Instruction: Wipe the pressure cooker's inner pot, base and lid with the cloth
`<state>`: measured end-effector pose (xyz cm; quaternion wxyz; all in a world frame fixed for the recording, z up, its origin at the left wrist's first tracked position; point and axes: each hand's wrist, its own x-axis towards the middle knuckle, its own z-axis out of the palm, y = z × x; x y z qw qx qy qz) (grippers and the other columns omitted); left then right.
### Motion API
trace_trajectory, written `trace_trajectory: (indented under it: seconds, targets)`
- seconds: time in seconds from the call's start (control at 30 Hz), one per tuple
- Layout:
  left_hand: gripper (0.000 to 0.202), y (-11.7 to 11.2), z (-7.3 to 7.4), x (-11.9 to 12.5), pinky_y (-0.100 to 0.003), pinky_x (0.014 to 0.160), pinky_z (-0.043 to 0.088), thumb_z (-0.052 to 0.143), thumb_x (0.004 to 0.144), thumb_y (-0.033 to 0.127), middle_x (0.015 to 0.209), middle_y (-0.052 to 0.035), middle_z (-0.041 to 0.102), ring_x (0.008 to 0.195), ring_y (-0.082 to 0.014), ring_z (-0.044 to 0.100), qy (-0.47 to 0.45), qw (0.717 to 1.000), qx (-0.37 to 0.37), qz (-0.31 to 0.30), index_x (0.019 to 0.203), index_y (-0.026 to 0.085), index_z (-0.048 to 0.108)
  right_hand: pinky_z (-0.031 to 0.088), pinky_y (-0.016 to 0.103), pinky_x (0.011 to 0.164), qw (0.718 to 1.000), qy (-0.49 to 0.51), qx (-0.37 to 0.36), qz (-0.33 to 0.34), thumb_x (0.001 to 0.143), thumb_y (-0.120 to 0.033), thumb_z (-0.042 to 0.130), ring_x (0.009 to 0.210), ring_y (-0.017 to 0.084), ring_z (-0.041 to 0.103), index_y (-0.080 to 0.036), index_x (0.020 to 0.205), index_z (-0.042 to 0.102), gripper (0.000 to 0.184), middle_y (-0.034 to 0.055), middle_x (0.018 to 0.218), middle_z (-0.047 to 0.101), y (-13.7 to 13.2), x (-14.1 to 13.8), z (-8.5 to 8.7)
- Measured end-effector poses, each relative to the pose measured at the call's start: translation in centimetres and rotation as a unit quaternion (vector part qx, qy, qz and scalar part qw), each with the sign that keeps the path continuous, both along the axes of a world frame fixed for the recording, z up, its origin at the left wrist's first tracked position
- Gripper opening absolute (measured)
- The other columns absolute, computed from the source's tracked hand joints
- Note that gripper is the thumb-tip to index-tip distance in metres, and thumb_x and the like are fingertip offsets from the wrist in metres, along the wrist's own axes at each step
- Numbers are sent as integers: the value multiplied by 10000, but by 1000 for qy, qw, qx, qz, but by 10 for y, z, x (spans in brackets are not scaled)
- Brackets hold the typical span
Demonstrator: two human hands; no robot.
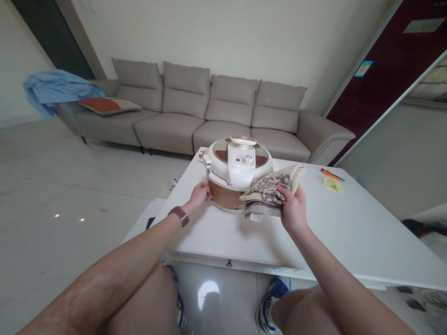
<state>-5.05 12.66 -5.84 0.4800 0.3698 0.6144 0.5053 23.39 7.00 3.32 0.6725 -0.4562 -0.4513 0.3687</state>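
A white and brown electric pressure cooker stands on the white table, its lid on and a knob on the front of the lid. At the cooker's lower left side is my left hand, fingers curled and pressed against the body. A folded beige and dark-patterned towel is in my right hand, gripped between thumb and fingers. The towel hangs against the cooker's right front side and covers part of it. A white tag shows at the towel's lower edge.
On the right of the white table lie an orange utility knife and a crumpled yellowish piece. Behind the table stands a grey sofa with an orange cushion and blue cloth. The table's front edge is near my knees.
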Motion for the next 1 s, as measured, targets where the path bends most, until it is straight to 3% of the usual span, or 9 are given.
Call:
trace_trajectory:
  seconds: [0.07, 0.13, 0.27, 0.37, 0.53, 0.67, 0.8, 0.93, 1.0]
  targets:
    - [114, 0, 0, 0, -250, 564, 479, 549, 676, 106, 644, -7, 609, 578, -150, 626, 1, 1000, 0, 2, 741, 197, 523, 507, 332, 834, 987, -138, 57, -55, 798, -314, 673, 883, 219, 646, -225, 1005, 637, 228, 17, 945, 734, -2, 5, 4]
    - [122, 0, 1, 1, -252, 560, 479, 548, 668, 102, 642, -6, 604, 577, -153, 625, 3, 1000, -1, 3, 742, 196, 522, 457, 319, 737, 954, -278, 74, -83, 835, -328, 638, 756, 211, 587, -234, 932, 610, 138, 5, 806, 681, -4, 7, 5]
    - [124, -1, 1, 1, -251, 560, 483, 546, 664, 100, 646, -8, 605, 584, -153, 628, 4, 1000, 0, 3, 737, 196, 516, 394, 322, 689, 904, -417, 83, -33, 852, -281, 566, 695, 214, 538, -256, 873, 551, 35, 5, 766, 621, -2, 2, -5]
    - [124, -1, 1, 1, -251, 561, 486, 539, 657, 99, 655, -9, 608, 579, -148, 623, 4, 1000, 1, 1, 735, 194, 522, 418, 329, 744, 900, -425, 97, 16, 862, -270, 547, 790, 233, 574, -256, 898, 554, 39, 36, 870, 652, 3, -2, -19]
    - [130, -1, 0, 2, -255, 556, 486, 539, 640, 106, 656, -11, 607, 577, -151, 623, 6, 1000, 1, 3, 730, 197, 522, 425, 320, 765, 913, -400, 70, 35, 883, -286, 553, 805, 228, 586, -250, 939, 594, 78, 28, 878, 669, 6, 0, -31]
    - [129, 0, -2, 2, -254, 557, 485, 542, 648, 108, 645, -12, 607, 579, -156, 629, 10, 1000, -2, 5, 737, 199, 523, 425, 313, 762, 931, -358, 70, 10, 878, -266, 540, 786, 211, 570, -233, 880, 603, 71, 16, 847, 669, 7, 6, -27]
    - [123, 2, -3, 1, -250, 548, 476, 537, 669, 106, 634, -15, 610, 575, -160, 630, 11, 1000, -3, 6, 747, 200, 522, 440, 308, 755, 955, -281, 70, -59, 903, -285, 527, 803, 206, 573, -215, 914, 616, 113, 9, 838, 665, 10, 14, -12]
    - [119, 2, -5, 1, -252, 560, 490, 550, 677, 116, 638, -17, 622, 576, -160, 633, 10, 1000, -2, 5, 758, 201, 526, 468, 322, 744, 923, -331, 138, -143, 898, -231, 519, 798, 211, 592, -227, 860, 596, 86, 24, 849, 643, 5, 13, 3]
    - [120, 2, -5, 0, -250, 559, 491, 555, 675, 120, 644, -19, 626, 583, -160, 637, 10, 1000, 1, 2, 759, 200, 527, 513, 351, 805, 892, -388, 193, -130, 886, -181, 513, 905, 242, 643, -234, 877, 621, 121, 58, 930, 665, 0, 6, 6]
